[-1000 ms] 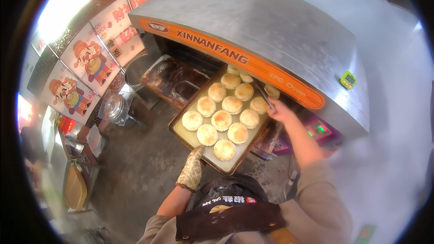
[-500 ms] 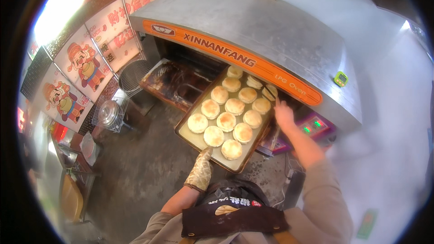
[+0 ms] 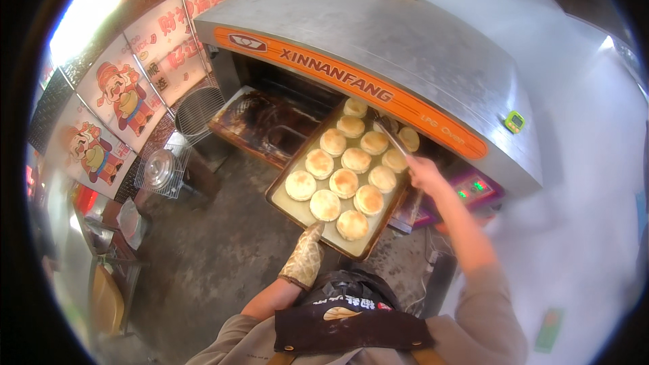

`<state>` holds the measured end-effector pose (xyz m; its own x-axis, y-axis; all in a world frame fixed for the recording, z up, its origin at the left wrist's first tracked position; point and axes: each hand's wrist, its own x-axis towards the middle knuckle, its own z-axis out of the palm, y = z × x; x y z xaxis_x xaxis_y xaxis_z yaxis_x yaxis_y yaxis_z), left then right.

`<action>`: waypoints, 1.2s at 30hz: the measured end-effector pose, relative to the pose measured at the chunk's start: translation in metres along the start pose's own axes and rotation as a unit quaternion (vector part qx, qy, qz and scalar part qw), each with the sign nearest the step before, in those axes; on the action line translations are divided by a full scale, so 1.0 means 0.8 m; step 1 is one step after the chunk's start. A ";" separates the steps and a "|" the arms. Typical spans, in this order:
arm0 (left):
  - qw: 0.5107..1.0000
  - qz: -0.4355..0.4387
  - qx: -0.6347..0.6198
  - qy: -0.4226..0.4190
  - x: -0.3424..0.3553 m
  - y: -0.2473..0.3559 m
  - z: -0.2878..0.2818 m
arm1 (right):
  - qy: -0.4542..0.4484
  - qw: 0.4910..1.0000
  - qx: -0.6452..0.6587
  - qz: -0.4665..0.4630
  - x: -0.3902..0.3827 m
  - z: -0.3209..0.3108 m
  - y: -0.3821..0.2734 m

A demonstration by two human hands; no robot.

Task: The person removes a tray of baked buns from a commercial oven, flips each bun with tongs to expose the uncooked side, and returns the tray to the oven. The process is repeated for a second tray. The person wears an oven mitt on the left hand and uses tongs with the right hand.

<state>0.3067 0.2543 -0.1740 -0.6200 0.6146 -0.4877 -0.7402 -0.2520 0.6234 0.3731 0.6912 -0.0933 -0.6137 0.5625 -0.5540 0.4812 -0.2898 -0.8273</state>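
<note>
A baking tray (image 3: 279, 211) lined with pale paper sticks out of the oven (image 3: 378, 27), its back end still under the hood. Several round flat breads (image 3: 344, 183), browned on top, lie on it in rows. My left hand (image 3: 303, 255), in a patterned oven mitt (image 3: 299, 267), is closed on the tray's near edge. Bare, my right hand (image 3: 425, 174) grips metal tongs (image 3: 394, 138) above the tray's right side. Their tips reach the breads at the back, by the oven mouth; exactly which bread they touch is hard to make out.
Left of the tray lies the oven's stained, scorched ledge (image 3: 247, 128). Wire racks (image 3: 199, 112) and a lidded glass pot (image 3: 161, 169) stand further left. A lit control panel (image 3: 473, 189) is close to my right forearm. A green timer (image 3: 514, 122) clings to the hood.
My right hand has turned the tongs, so their tips now point further left among the back breads. My left hand keeps its hold on the tray.
</note>
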 end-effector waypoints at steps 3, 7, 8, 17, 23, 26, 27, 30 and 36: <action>1.000 0.007 0.001 0.011 -0.010 0.004 0.013 | -0.022 0.979 0.182 0.085 0.055 0.022 -0.031; 1.000 0.021 -0.001 0.014 -0.018 0.011 0.031 | -0.038 0.948 0.271 0.162 0.107 0.028 -0.044; 1.000 0.018 0.003 0.019 -0.018 0.013 0.035 | -0.046 0.940 0.289 0.176 0.119 0.024 -0.045; 0.999 0.006 -0.024 0.027 -0.022 0.020 0.052 | -0.111 0.943 0.278 0.143 0.196 0.027 -0.018; 1.000 0.009 -0.007 0.026 -0.017 0.015 0.038 | 0.011 0.985 -0.112 -0.131 0.169 0.046 0.015; 1.000 -0.003 0.019 0.012 -0.020 0.020 0.032 | 0.174 0.804 -0.460 -0.335 0.141 0.062 0.014; 1.000 -0.006 0.017 0.000 -0.021 0.024 0.032 | 0.212 0.720 -0.558 -0.353 0.132 0.068 0.009; 1.000 -0.024 0.013 -0.012 -0.031 0.037 0.035 | 0.195 0.620 -0.687 -0.325 0.109 0.087 -0.012; 0.999 -0.032 0.020 -0.031 -0.034 0.053 0.027 | 0.228 0.581 -0.716 -0.313 0.021 0.096 -0.022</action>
<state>0.2976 0.2429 -0.1209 -0.5529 0.6738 -0.4901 -0.7668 -0.1813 0.6158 0.3059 0.6463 -0.0952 -0.8762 0.4526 0.1654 0.4813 0.8394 0.2524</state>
